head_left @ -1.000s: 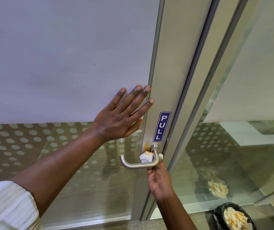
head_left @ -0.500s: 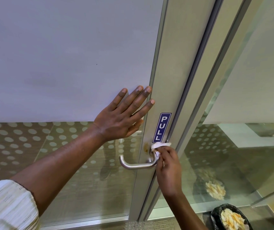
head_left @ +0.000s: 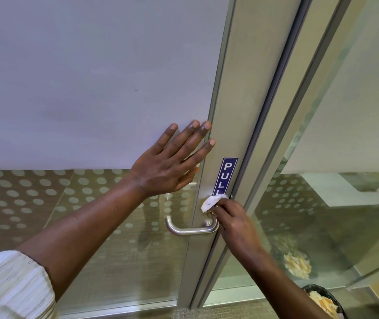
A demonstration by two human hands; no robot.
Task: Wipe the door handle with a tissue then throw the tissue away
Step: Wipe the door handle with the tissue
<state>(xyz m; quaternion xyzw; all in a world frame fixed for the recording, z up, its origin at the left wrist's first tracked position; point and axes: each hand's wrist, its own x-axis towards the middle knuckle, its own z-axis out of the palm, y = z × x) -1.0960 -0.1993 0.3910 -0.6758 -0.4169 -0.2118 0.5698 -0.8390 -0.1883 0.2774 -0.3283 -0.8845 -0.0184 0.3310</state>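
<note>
A brushed-metal lever door handle (head_left: 189, 229) sticks out to the left from the aluminium door stile (head_left: 234, 111). My right hand (head_left: 234, 221) pinches a white crumpled tissue (head_left: 210, 202) against the stile just above the handle's base, under the blue PULL sticker (head_left: 226, 176). My left hand (head_left: 172, 164) lies flat with fingers spread on the frosted glass beside the stile, holding nothing. A black-lined bin (head_left: 326, 301) with crumpled paper stands at the bottom right on the floor.
The door glass is frosted above and dotted below (head_left: 34, 199). Right of the frame is a fixed glass panel (head_left: 344, 203) that reflects the bin's contents. Grey carpet runs along the bottom edge.
My right hand has risen from under the handle to above its base, carrying the tissue up onto the stile over a brownish mark. The left hand stays pressed on the glass.
</note>
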